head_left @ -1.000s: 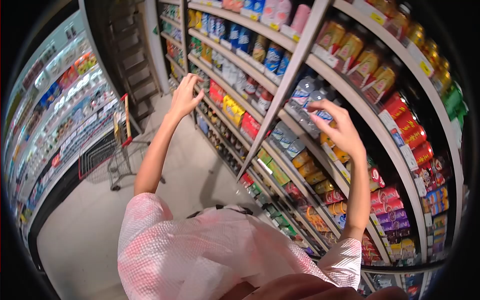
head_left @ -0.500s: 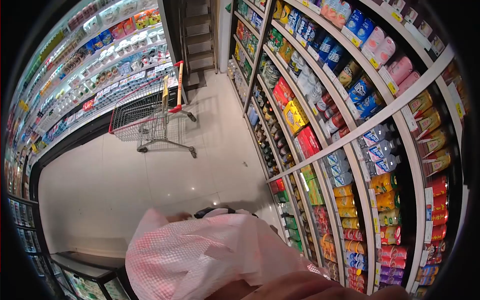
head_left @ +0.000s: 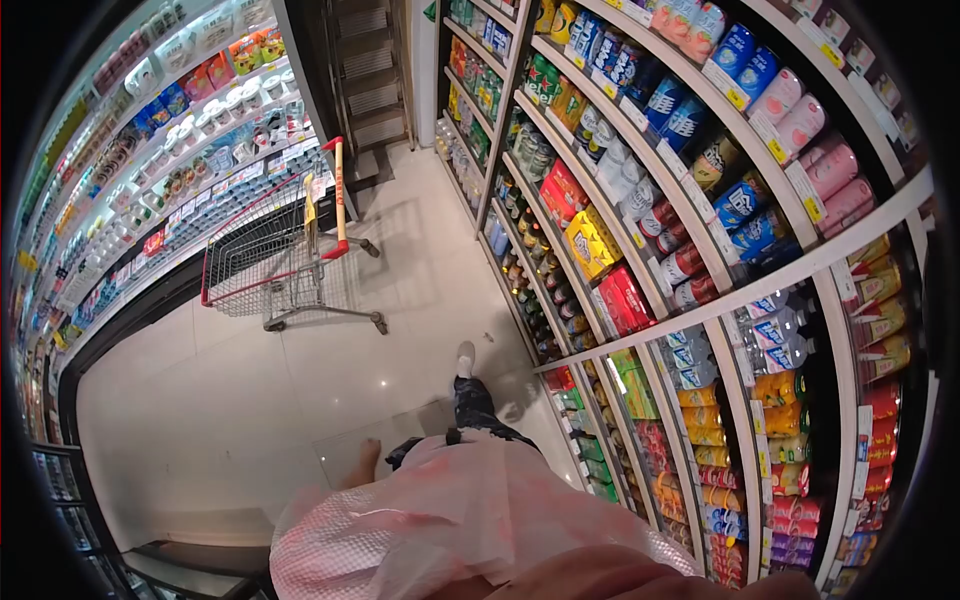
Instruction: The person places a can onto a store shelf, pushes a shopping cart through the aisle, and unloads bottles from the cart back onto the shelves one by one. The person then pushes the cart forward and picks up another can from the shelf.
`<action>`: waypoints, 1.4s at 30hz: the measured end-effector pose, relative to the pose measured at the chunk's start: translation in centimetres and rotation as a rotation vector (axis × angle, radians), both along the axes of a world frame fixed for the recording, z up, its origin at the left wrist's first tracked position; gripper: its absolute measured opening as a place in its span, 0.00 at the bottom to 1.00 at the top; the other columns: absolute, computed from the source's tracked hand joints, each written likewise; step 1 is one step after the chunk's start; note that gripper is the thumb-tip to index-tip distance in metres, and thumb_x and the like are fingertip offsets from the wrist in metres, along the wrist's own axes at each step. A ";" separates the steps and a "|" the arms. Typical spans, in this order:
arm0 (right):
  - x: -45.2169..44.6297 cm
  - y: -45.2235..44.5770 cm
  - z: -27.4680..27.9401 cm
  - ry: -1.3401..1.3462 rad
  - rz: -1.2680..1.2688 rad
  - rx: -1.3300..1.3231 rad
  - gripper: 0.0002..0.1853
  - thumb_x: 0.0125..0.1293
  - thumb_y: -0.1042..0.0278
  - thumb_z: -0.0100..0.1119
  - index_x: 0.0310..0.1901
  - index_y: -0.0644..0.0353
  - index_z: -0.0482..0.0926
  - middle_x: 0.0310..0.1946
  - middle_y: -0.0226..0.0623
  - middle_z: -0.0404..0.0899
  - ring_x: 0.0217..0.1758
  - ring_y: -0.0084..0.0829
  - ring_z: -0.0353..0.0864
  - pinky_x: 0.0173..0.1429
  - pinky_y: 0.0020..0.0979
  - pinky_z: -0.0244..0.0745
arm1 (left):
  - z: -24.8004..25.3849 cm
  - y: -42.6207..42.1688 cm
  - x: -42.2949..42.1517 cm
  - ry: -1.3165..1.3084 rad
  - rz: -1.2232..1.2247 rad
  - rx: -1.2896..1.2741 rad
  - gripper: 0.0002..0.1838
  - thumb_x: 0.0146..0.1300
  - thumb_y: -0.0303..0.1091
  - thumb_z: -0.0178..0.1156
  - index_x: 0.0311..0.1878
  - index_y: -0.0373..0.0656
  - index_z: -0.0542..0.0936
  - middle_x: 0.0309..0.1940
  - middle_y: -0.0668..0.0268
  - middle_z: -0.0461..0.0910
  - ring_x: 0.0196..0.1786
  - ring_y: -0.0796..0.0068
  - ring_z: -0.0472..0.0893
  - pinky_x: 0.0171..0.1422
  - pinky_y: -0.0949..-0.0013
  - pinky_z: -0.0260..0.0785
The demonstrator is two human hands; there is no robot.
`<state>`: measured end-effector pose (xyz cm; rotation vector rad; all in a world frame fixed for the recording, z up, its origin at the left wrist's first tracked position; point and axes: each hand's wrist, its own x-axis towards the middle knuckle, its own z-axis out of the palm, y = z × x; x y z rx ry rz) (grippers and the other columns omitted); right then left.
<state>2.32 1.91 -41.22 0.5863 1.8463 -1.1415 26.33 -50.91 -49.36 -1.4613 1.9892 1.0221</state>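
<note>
My left hand point(head_left: 364, 462) hangs low at my side, past the edge of the pink and white garment point(head_left: 480, 510) on my body. It is small and blurred, and I cannot make out its fingers or anything held. The floor lies below it. No fingers of my right hand show. A close, blurred patch of bare skin point(head_left: 620, 575) fills the bottom edge; which body part it is I cannot tell. Ahead on the left stands a wire shopping cart point(head_left: 290, 260) with red trim and an orange handle, apart from my hand.
Drink shelves point(head_left: 690, 340) with cans, bottles and cartons line my right. A lit chilled display point(head_left: 200, 150) with tubs and bottles runs along the left. Pale tiled floor point(head_left: 300, 370) lies between. My shoe point(head_left: 466, 358) is forward. A dark-framed case point(head_left: 190, 560) stands at lower left.
My leg and shoe have swung into view ahead, and more of my left hand shows. The cart appears slightly further left and lower as the view shifts.
</note>
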 end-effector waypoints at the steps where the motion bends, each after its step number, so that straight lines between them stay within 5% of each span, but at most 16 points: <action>1: -0.7 -0.1 -0.8 0.003 0.023 0.014 0.18 0.66 0.58 0.64 0.53 0.59 0.80 0.39 0.45 0.84 0.43 0.46 0.84 0.43 0.56 0.78 | 1.6 -3.2 -3.9 0.187 0.195 -0.014 0.23 0.65 0.43 0.61 0.56 0.34 0.83 0.51 0.43 0.86 0.57 0.40 0.84 0.65 0.47 0.75; 3: -2.3 0.0 -2.6 0.030 0.090 0.048 0.18 0.66 0.58 0.64 0.53 0.58 0.80 0.38 0.45 0.84 0.43 0.46 0.84 0.42 0.57 0.77 | 2.3 -11.2 -12.4 0.298 -0.049 -0.188 0.19 0.67 0.43 0.60 0.48 0.35 0.85 0.41 0.45 0.88 0.49 0.42 0.86 0.58 0.49 0.78; 4: -3.0 -0.2 -3.6 0.056 0.132 0.068 0.18 0.66 0.58 0.64 0.53 0.58 0.80 0.38 0.45 0.84 0.43 0.46 0.84 0.42 0.57 0.77 | 6.3 -12.8 -17.0 0.521 -0.067 -0.417 0.17 0.68 0.44 0.60 0.38 0.38 0.85 0.29 0.55 0.87 0.35 0.60 0.87 0.42 0.55 0.77; 5: -4.7 -0.2 -4.6 0.093 0.161 0.080 0.18 0.66 0.58 0.64 0.53 0.58 0.80 0.38 0.45 0.84 0.43 0.45 0.84 0.42 0.57 0.77 | 10.7 -15.2 -21.5 0.498 -0.077 -0.352 0.18 0.67 0.45 0.62 0.43 0.37 0.85 0.38 0.49 0.88 0.45 0.47 0.87 0.51 0.50 0.78; 9: -14.1 -4.5 -2.3 0.050 -0.146 -0.129 0.19 0.68 0.58 0.61 0.56 0.58 0.76 0.40 0.47 0.84 0.42 0.43 0.86 0.42 0.57 0.80 | 21.0 -21.9 -36.9 0.854 0.103 -0.565 0.13 0.69 0.40 0.64 0.44 0.38 0.84 0.36 0.52 0.87 0.44 0.49 0.87 0.51 0.52 0.77; 11: -19.0 -8.3 2.5 0.023 -0.202 -0.185 0.17 0.72 0.58 0.59 0.57 0.56 0.73 0.46 0.46 0.83 0.40 0.43 0.88 0.40 0.46 0.82 | 25.6 -24.0 -42.6 0.846 0.114 -0.623 0.17 0.65 0.38 0.68 0.50 0.36 0.82 0.42 0.50 0.87 0.46 0.48 0.87 0.52 0.53 0.77; 14: -24.5 -12.4 4.1 0.095 -0.171 -0.253 0.18 0.73 0.57 0.58 0.57 0.57 0.72 0.44 0.49 0.83 0.44 0.45 0.90 0.41 0.51 0.88 | 22.9 -28.9 -49.7 0.825 0.065 -0.851 0.30 0.59 0.42 0.74 0.58 0.32 0.77 0.50 0.44 0.85 0.51 0.44 0.86 0.58 0.51 0.76; 18: -28.0 -15.4 5.1 0.057 -0.029 -0.237 0.20 0.72 0.56 0.60 0.59 0.57 0.73 0.42 0.47 0.85 0.41 0.41 0.90 0.39 0.47 0.85 | 20.4 -29.8 -56.1 0.505 0.137 -0.075 0.49 0.48 0.49 0.79 0.67 0.29 0.68 0.60 0.38 0.78 0.65 0.40 0.77 0.73 0.48 0.68; 19: -28.5 -15.6 5.0 0.044 -0.004 -0.215 0.20 0.72 0.56 0.60 0.59 0.57 0.74 0.42 0.47 0.85 0.41 0.40 0.90 0.39 0.46 0.84 | 20.6 -26.5 -56.1 0.440 0.063 -0.489 0.51 0.49 0.48 0.78 0.70 0.32 0.64 0.62 0.42 0.77 0.66 0.42 0.77 0.74 0.48 0.70; 21: -28.7 -14.9 3.6 0.014 0.055 -0.161 0.19 0.71 0.56 0.61 0.58 0.55 0.75 0.41 0.45 0.86 0.39 0.39 0.89 0.38 0.44 0.82 | 26.4 -20.9 -55.9 0.162 -0.027 -0.682 0.48 0.51 0.48 0.76 0.70 0.36 0.63 0.63 0.45 0.77 0.68 0.47 0.77 0.73 0.49 0.71; 26: -28.3 -11.2 -3.9 0.149 0.060 -0.176 0.20 0.68 0.57 0.63 0.55 0.61 0.78 0.41 0.44 0.88 0.39 0.42 0.90 0.41 0.48 0.83 | 26.4 -21.8 -54.8 0.102 0.116 -0.561 0.39 0.54 0.49 0.76 0.64 0.41 0.70 0.59 0.51 0.80 0.64 0.51 0.82 0.66 0.52 0.78; 35: -34.9 -21.0 3.7 0.033 0.332 -0.090 0.19 0.71 0.58 0.58 0.58 0.58 0.75 0.42 0.43 0.85 0.36 0.40 0.90 0.36 0.46 0.85 | 24.2 -15.7 -43.8 0.134 0.066 -0.460 0.38 0.57 0.54 0.75 0.62 0.40 0.71 0.55 0.46 0.82 0.58 0.48 0.85 0.61 0.50 0.79; 37: -36.9 -26.2 5.4 0.219 0.474 -0.095 0.16 0.73 0.58 0.58 0.53 0.59 0.78 0.38 0.41 0.84 0.34 0.32 0.89 0.34 0.40 0.85 | 24.6 -14.5 -41.1 0.096 0.080 -0.432 0.29 0.59 0.53 0.71 0.54 0.40 0.79 0.49 0.47 0.86 0.53 0.48 0.87 0.57 0.48 0.80; 39: -38.9 -31.1 4.2 0.778 0.730 -0.153 0.13 0.71 0.64 0.59 0.50 0.64 0.79 0.37 0.43 0.84 0.41 0.40 0.89 0.44 0.40 0.83 | 26.8 -13.2 -38.5 0.064 0.020 -0.402 0.25 0.59 0.53 0.69 0.49 0.41 0.83 0.45 0.49 0.89 0.49 0.48 0.89 0.54 0.48 0.80; 40: -38.6 -34.7 9.3 0.875 0.779 -0.125 0.16 0.68 0.67 0.59 0.53 0.67 0.79 0.42 0.53 0.83 0.51 0.54 0.84 0.56 0.45 0.79 | 26.9 -12.8 -37.4 0.056 0.009 -0.438 0.23 0.60 0.52 0.68 0.47 0.41 0.84 0.43 0.50 0.89 0.48 0.48 0.89 0.53 0.48 0.80; 42: -38.2 -40.8 14.9 1.127 0.939 -0.146 0.17 0.67 0.70 0.59 0.56 0.63 0.76 0.54 0.50 0.78 0.59 0.55 0.79 0.58 0.49 0.77 | 26.8 -11.7 -34.3 0.033 0.000 -0.498 0.20 0.60 0.50 0.67 0.42 0.43 0.86 0.38 0.51 0.89 0.45 0.48 0.89 0.50 0.49 0.81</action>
